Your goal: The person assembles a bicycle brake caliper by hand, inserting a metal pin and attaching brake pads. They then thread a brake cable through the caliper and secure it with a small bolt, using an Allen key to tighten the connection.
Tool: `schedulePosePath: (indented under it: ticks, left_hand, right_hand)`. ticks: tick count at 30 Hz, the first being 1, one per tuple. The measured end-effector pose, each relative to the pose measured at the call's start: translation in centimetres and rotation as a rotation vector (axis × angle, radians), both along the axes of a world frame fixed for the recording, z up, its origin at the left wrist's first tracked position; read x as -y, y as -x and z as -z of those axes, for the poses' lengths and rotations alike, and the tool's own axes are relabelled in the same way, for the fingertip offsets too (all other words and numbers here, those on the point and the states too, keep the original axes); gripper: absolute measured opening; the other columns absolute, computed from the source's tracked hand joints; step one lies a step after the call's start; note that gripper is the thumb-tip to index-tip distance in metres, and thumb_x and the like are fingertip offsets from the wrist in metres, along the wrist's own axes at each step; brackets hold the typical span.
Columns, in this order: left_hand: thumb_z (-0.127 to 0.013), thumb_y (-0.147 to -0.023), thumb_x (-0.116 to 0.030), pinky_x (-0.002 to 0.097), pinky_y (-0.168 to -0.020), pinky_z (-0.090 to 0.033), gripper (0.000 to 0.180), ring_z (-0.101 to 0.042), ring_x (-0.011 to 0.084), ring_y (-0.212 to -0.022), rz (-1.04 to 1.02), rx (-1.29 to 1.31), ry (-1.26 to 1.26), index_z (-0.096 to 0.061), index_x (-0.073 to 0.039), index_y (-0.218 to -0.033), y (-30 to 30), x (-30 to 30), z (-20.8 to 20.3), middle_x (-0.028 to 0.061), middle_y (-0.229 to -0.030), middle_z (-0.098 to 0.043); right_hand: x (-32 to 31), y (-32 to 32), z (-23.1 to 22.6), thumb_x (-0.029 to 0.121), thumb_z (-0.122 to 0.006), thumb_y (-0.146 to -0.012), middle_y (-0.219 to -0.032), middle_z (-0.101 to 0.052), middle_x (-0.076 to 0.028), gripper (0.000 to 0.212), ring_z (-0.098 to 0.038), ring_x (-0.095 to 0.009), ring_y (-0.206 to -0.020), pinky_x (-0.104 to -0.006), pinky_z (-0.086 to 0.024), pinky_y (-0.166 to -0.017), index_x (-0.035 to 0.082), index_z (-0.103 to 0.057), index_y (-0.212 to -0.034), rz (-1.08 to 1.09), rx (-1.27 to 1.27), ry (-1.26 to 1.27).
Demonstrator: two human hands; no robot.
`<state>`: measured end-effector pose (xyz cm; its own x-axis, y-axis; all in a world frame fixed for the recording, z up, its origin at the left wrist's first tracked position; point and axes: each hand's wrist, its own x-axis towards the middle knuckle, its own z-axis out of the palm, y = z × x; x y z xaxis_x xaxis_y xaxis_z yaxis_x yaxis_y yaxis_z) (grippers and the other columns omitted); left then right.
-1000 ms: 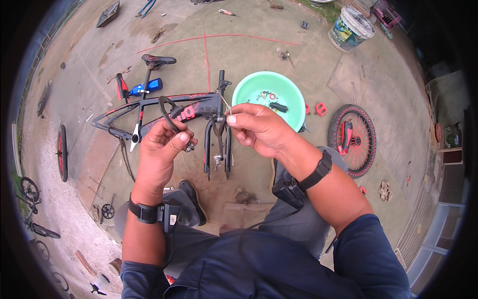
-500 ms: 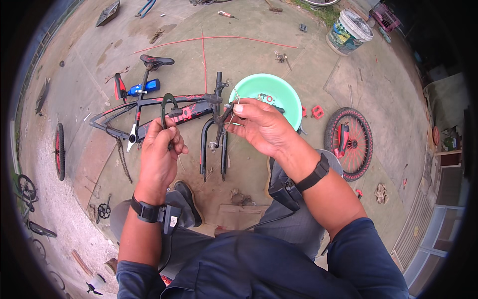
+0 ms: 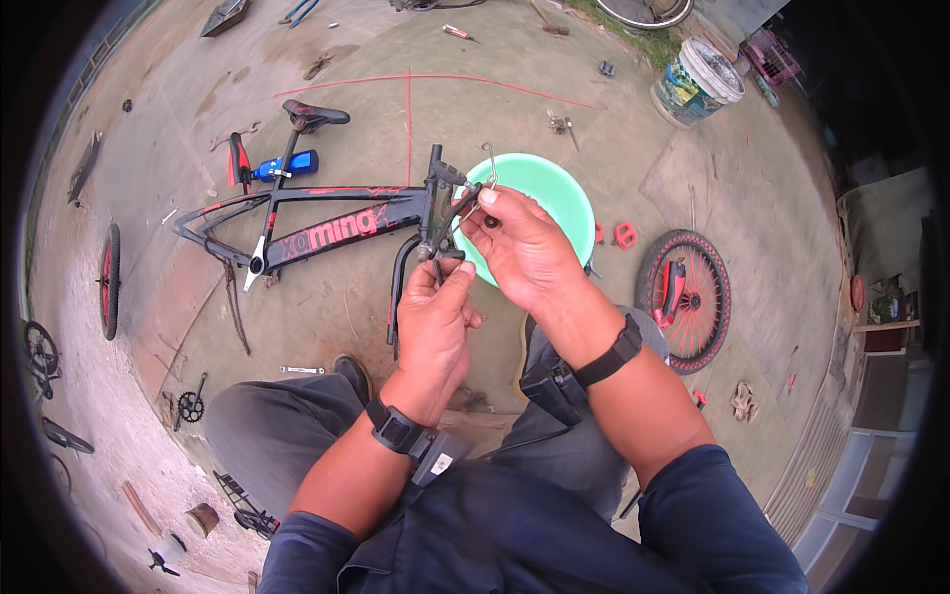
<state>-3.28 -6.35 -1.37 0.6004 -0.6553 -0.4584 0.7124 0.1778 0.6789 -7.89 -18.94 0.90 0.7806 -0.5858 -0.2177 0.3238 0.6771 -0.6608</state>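
Observation:
Just over the front end of the bike frame, my two hands are close together. My left hand point(image 3: 432, 332) pinches the lower end of a dark curved brake arm point(image 3: 449, 216), with a short black stub by the fingertips. At the piece's upper end is my right hand point(image 3: 531, 247), fingers closed on a thin bent wire spring point(image 3: 489, 163), whose loop sticks up above the thumb. Whether the spring touches the brake arm is hard to tell. Behind them lie the black and red bike frame point(image 3: 401, 211) and its fork point(image 3: 397, 272). A mint-green basin point(image 3: 566, 188) sits partly behind my right hand.
Right of the basin are a red pedal point(image 3: 624, 235) and a spoked wheel point(image 3: 729, 297) with a red and black part on it. A white bucket point(image 3: 683, 104) stands far right. Near my left knee lie a wrench point(image 3: 302, 370) and a crankset point(image 3: 190, 407). Another wheel point(image 3: 106, 282) is far left.
My left hand has moved right with the brake arm, bringing it to my right hand and the wire spring. The view has shifted slightly.

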Motion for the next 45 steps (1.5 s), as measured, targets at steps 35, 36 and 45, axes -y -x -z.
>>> schedulePosePath:
  ticks: [35, 36, 45]
  left_hand:
    - [-0.065, -0.096, -0.016, 0.0223, -0.048, -0.029, 0.01, -0.036, 0.0051, -0.051, 0.045, 0.311, 0.015, -0.058, -0.008, -0.096, -8.6, -4.1, -4.3, -0.0062, -0.067, -0.043]
    - [-0.065, -0.096, -0.015, 0.0219, -0.047, -0.029, 0.009, -0.037, 0.004, -0.051, 0.11, 0.359, -0.026, -0.06, -0.007, -0.098, -9.1, -4.3, -5.1, -0.0065, -0.068, -0.046]
    - [-0.067, -0.094, -0.014, 0.0197, -0.048, -0.03, 0.015, -0.039, 0.002, -0.054, 0.399, 0.455, -0.04, -0.065, -0.003, -0.104, -10.2, -3.8, -6.3, -0.007, -0.073, -0.052]
  right_hand:
    - [-0.6, 0.1, -0.4, 0.017, -0.073, -0.087, -0.107, -0.068, -0.003, 0.029, -0.058, -0.014, -0.106, -0.0323, -0.039, -0.102, 0.003, -0.066, -0.11, -0.11, -0.086, 0.184]
    - [-0.9, 0.1, -0.4, 0.017, -0.073, -0.087, -0.107, -0.068, -0.003, 0.029, -0.058, -0.015, -0.107, -0.0332, -0.039, -0.102, 0.002, -0.066, -0.111, -0.131, -0.103, 0.19]
    - [-1.5, -0.4, 0.0, 0.015, -0.073, -0.087, -0.105, -0.068, -0.005, 0.025, -0.058, -0.017, -0.106, -0.0347, -0.039, -0.101, 0.002, -0.069, -0.109, -0.258, -0.166, 0.29]
